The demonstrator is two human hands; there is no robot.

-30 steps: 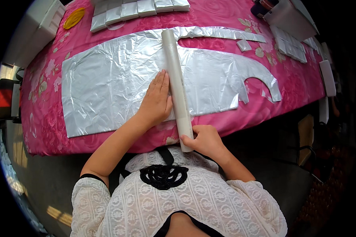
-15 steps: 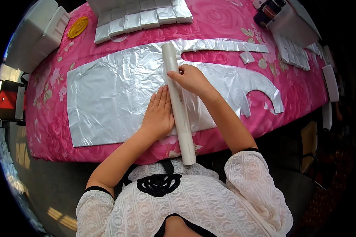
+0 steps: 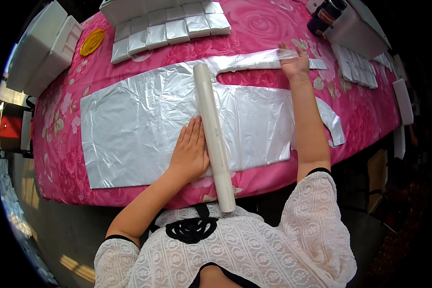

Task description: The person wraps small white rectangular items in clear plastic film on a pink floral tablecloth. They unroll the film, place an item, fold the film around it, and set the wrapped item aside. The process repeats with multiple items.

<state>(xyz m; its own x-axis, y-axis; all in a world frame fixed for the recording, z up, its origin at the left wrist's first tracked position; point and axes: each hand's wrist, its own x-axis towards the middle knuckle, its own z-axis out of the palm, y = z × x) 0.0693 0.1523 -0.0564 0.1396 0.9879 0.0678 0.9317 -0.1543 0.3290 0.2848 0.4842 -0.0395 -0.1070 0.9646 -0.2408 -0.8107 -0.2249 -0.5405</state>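
Note:
A thin, silvery plastic sheet [image 3: 125, 129] lies spread out, with a narrow strip running off to the right and a curved cut-out end. Across it rests a long white tube [image 3: 213, 134], its near end past the table edge against my blouse. My left hand [image 3: 191, 149] lies flat on the sheet, fingers stretched out, against the tube's left side. Out at the far right, my right hand [image 3: 295, 63] is palm up with fingers apart. Clear film from the strip [image 3: 254, 58] lies across its palm and fingers. My right forearm covers part of the curved end.
A pink floral cloth [image 3: 254, 21] covers the table. Rows of folded silvery packets [image 3: 173, 30] stand at the back beside a white box. More packets [image 3: 355, 69] lie at the right near a dark jar [image 3: 325, 17]. At the far left are a yellow oval piece [image 3: 92, 42] and white foam boxes [image 3: 48, 48].
My right hand has let go of the tube and reached far right to the strip, where film now lies across it. My left hand stays flat beside the tube. The view has shifted slightly.

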